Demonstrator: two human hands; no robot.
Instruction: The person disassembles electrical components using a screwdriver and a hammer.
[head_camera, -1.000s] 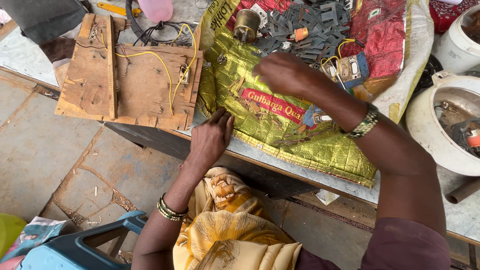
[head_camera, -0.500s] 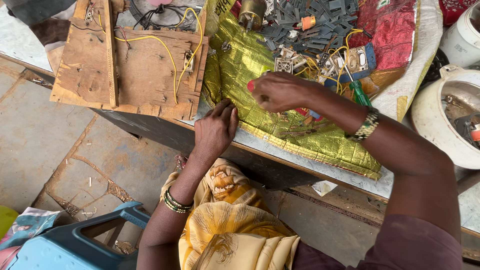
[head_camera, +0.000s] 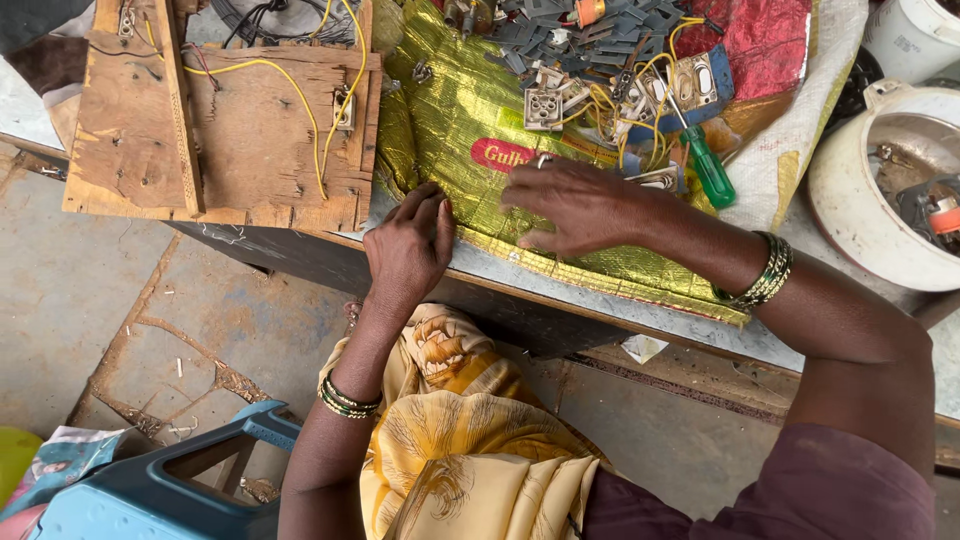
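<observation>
Gold foil sheet (head_camera: 470, 120) lies spread across the worktop (head_camera: 560, 295). The left hand (head_camera: 408, 250) rests flat at its near edge, fingers together. The right hand (head_camera: 575, 205) lies palm down on the sheet, fingers loosely curled; whether it pinches anything cannot be told. A judgement: the sheet is being smoothed or gathered. Small switch parts (head_camera: 600, 70) and a green screwdriver (head_camera: 708, 170) lie beyond. A wired wooden board (head_camera: 230, 130) sits left, over a stone floor (head_camera: 90, 300).

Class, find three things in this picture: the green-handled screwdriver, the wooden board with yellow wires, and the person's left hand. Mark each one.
green-handled screwdriver (head_camera: 710, 172), head view, on the green handle.
wooden board (head_camera: 235, 135), head view, on bare wood between the yellow wires.
left hand (head_camera: 408, 252), head view, on the back of the hand, at the gold sheet's edge.
</observation>
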